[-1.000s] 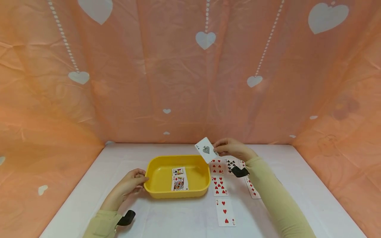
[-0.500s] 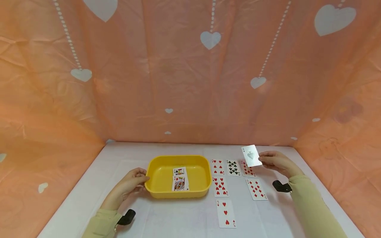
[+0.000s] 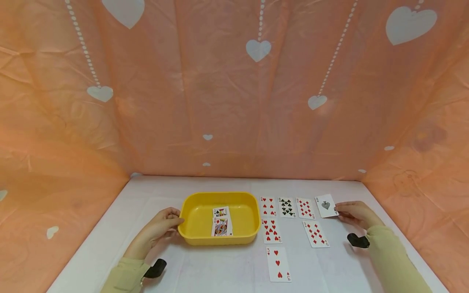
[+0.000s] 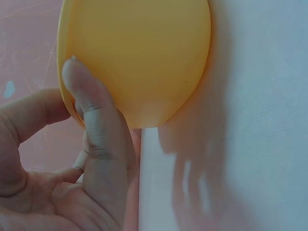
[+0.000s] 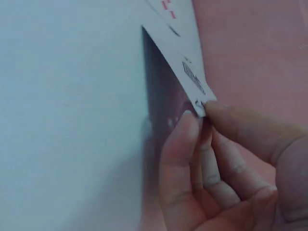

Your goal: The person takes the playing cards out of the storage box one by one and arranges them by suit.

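A yellow tray (image 3: 194,232) sits mid-table with two face-up cards (image 3: 221,221) inside. My left hand (image 3: 161,226) grips its left rim, thumb on the rim (image 4: 91,106) of the tray (image 4: 139,53). Right of the tray lie rows of face-up cards: a heart card (image 3: 268,206), a club card (image 3: 287,207), a diamond card (image 3: 305,208). At the row's right end my right hand (image 3: 353,213) pinches the corner of the ace of spades (image 3: 325,205), held low at the table. The right wrist view shows thumb and fingers (image 5: 192,144) on the card's corner (image 5: 185,62).
A second row holds a heart card (image 3: 270,230) and a diamond card (image 3: 315,234); a three of hearts (image 3: 277,263) lies nearest me. White tabletop (image 3: 110,228) stretches left of the tray. Orange heart-print cloth (image 3: 234,101) walls in the back and sides.
My right hand carried the ace of spades from above the tray's right rim rightward and down to the end of the top card row. The left hand stayed on the tray.
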The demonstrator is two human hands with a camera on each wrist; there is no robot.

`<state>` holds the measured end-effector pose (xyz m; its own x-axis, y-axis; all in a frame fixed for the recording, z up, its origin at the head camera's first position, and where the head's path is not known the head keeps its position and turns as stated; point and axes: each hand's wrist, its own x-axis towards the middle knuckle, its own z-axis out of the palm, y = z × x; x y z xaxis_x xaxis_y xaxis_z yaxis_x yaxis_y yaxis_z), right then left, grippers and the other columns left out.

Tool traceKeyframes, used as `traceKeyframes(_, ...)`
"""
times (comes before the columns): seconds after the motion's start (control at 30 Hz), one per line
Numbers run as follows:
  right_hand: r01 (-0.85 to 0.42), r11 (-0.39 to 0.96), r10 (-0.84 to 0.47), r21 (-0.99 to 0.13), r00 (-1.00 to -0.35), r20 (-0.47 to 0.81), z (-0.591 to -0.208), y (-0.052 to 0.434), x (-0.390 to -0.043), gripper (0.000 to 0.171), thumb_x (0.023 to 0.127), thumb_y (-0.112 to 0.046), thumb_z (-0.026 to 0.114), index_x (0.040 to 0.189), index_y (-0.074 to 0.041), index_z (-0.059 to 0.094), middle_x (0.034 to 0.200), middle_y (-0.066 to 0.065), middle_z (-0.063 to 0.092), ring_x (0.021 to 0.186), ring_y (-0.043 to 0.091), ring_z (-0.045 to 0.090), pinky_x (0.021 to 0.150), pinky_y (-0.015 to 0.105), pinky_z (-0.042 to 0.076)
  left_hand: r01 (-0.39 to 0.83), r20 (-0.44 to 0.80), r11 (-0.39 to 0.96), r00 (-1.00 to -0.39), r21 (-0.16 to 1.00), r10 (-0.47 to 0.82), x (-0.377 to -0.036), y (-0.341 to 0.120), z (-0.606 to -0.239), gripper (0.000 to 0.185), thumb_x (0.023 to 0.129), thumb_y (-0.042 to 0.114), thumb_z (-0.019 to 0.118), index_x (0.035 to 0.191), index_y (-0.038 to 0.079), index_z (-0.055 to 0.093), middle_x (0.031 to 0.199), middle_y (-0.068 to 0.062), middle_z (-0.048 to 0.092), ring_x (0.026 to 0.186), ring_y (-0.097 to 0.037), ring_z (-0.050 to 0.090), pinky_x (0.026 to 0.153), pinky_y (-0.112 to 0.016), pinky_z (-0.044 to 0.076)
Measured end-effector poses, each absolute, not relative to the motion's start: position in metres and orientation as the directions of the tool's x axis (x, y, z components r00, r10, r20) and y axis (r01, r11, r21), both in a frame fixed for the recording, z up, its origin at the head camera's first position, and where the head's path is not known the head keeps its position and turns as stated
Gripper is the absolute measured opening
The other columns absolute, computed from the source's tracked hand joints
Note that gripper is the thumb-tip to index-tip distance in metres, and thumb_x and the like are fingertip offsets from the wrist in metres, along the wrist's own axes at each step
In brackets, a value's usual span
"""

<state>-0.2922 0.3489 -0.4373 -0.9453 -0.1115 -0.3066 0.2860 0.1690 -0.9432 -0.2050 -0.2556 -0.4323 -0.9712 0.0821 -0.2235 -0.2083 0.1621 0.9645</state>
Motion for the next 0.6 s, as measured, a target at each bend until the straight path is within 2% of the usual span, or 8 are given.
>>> traceKeyframes(0.33,0.304,0.259,-0.009,-0.917,-0.948,-0.317,-0.443,0.342,-0.294,0.023,0.089,0.001,0.061,0.106,0.017,0.057,0.078,0.005,0.063,0.067,0.011,0.06,0.066,0.024,0.055,-0.205,-0.221,0.165,-0.972,0.965,0.085,-0.205,-0.256,-0.431,0.03,0.091,0.006,0.059,0.112,-0.008,0.042,0.089,-0.012,0.058,0.064,-0.016,0.058,0.055,-0.023,0.051)
traceKeyframes(0.6,0.32,0.364,0.059,-0.875,-0.945,-0.321,-0.442,0.338,-0.295,0.02,0.088,-0.001,0.063,0.098,0.016,0.06,0.07,0.004,0.061,0.06,0.012,0.059,0.061,0.024,0.055,-0.203,-0.22,0.164,-0.972,0.965,0.087,-0.204,-0.256,-0.433,0.03,0.092,0.006,0.058,0.112,-0.008,0.042,0.09,-0.012,0.058,0.064,-0.016,0.058,0.055,-0.022,0.051)
